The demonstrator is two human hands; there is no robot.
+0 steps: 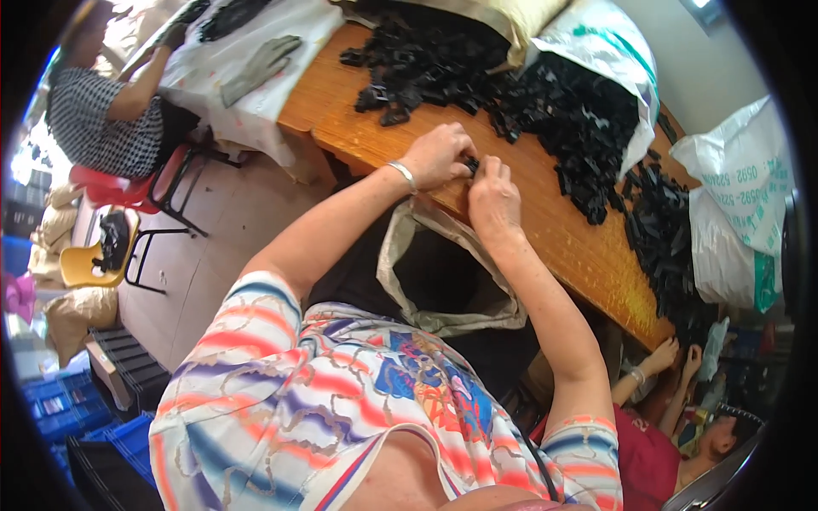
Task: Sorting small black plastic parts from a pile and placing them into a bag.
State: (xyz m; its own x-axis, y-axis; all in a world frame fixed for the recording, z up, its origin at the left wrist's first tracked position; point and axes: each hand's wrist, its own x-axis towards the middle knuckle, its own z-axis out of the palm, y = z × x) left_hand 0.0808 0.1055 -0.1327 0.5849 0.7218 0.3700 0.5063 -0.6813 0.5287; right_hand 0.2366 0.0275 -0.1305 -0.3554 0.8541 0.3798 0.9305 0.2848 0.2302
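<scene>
Over the near edge of a wooden table (341,132), my left hand (437,157) and my right hand (495,201) meet, fingers pinched together. Between their fingertips is a small black part (470,163), mostly covered, so its exact shape does not show. A bracelet circles my left wrist. Just below my hands, in front of my body, a pale woven sack (394,247) hangs with its mouth wide and its inside dark. Past my fingers lies a large heap of small black plastic parts (588,128), spread across the tabletop.
White sacks (737,204) stand at the right, and another sack (503,21) lies at the back. A co-worker in checks (106,119) sits at far left by a white-covered table with a grey glove (260,70). Someone in red (648,451) works at lower right. Chairs (102,255) and blue crates (68,404) are at left.
</scene>
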